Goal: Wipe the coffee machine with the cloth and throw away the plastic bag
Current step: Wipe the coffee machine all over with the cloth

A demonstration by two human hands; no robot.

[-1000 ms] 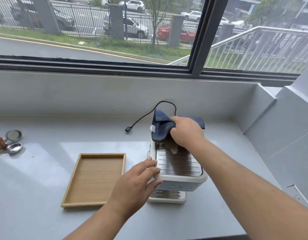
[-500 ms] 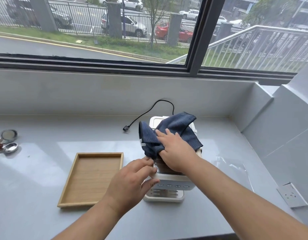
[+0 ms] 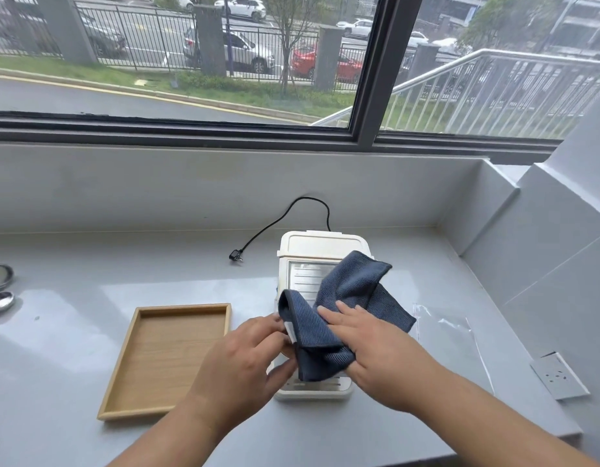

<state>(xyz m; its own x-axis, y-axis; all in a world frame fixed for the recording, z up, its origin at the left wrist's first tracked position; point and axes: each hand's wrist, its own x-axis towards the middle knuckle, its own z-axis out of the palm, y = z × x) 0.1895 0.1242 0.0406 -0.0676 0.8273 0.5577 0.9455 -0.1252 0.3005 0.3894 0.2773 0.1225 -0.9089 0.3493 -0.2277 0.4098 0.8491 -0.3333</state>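
Note:
A white coffee machine (image 3: 310, 251) stands on the grey counter, its metal top grille partly showing. A dark blue ribbed cloth (image 3: 342, 298) is draped over its top and front. My right hand (image 3: 369, 348) presses flat on the cloth at the machine's front edge. My left hand (image 3: 244, 358) grips the machine's left front side, fingertips touching the cloth's white label. A clear plastic bag (image 3: 450, 332) lies flat on the counter just right of the machine.
An empty wooden tray (image 3: 133, 375) sits left of the machine. The black power cord with its plug (image 3: 236, 256) trails behind. Metal filter pieces (image 3: 0, 288) lie at the far left. A wall socket plate (image 3: 559, 375) sits at the right; the counter's front edge is near.
My right hand has dragged the cloth from the back of the machine's top to its front edge, uncovering the rear lid. The left hand has stayed on the machine's left side.

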